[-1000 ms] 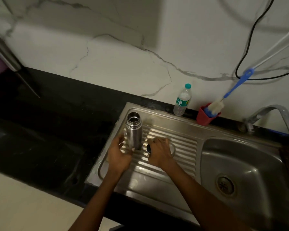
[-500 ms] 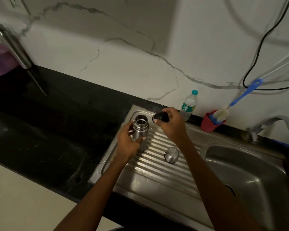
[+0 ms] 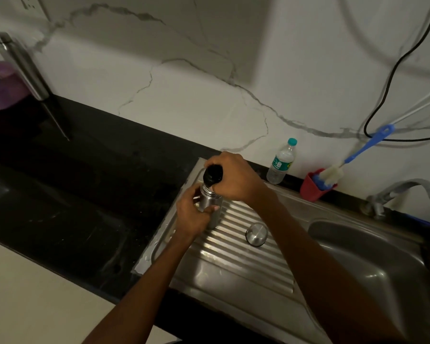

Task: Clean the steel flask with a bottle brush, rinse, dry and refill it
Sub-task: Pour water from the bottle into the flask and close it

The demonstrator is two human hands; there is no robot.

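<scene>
**Stopper seating on the steel flask: hazards and condition**

My left hand (image 3: 193,214) gripped the steel flask (image 3: 210,206) around its body, fingers and thumb curled about it. My right hand (image 3: 233,178) clasped the black stopper (image 3: 212,175) from above, fingers closed over it, with the stopper at the flask mouth. Whether its threads had engaged I could not tell; my fingers covered the joint.

Hazards, as I judged them:
- Cross-threading, caused by the stopper meeting the neck at a tilt.
- Tipping or sliding, caused by twisting force on a base that stood on the ribbed drainboard (image 3: 236,244).
- Spillage, if the flask held liquid and slipped from my left grip.

The flask stood upright on the drainboard, near its far left corner. The steel cap (image 3: 256,234) lay to the right of the flask, apart from it. The plastic water bottle (image 3: 281,161) stood beyond the flask to the right, against the wall. The bottle brush (image 3: 338,170) rested in a red cup (image 3: 313,191), further right of the flask.

The flask appeared cylindrical, plain brushed steel, narrower at the neck, and dimly lit.
</scene>
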